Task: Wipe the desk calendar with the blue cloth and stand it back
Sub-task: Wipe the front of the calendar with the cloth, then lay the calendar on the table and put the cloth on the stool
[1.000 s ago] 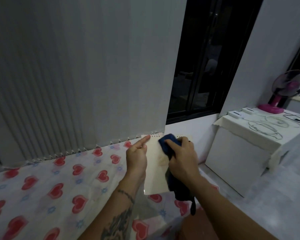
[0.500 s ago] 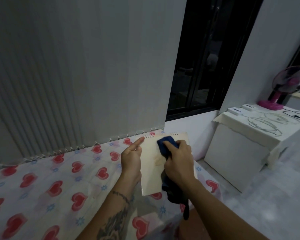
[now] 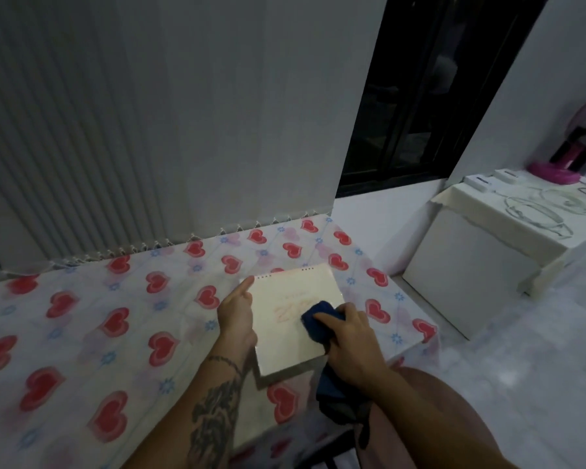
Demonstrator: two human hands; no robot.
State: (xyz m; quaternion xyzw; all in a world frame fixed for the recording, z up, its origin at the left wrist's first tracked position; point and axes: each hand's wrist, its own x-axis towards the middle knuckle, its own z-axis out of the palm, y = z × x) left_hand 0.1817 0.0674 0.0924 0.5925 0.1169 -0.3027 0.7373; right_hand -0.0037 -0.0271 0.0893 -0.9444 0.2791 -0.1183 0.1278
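The cream calendar [image 3: 291, 319], faint reddish print on its face, leans over the heart-print table [image 3: 115, 316]. The left hand [image 3: 236, 313] grips its left edge, forefinger extended. The right hand [image 3: 349, 336], closed on the cloth [image 3: 318, 319], now presses lower, mid-page rather than near the top.

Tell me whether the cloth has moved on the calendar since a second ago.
Yes. The cloth, in the right hand, has slid down the calendar, from near its punched top edge to the right side of the middle of the page.
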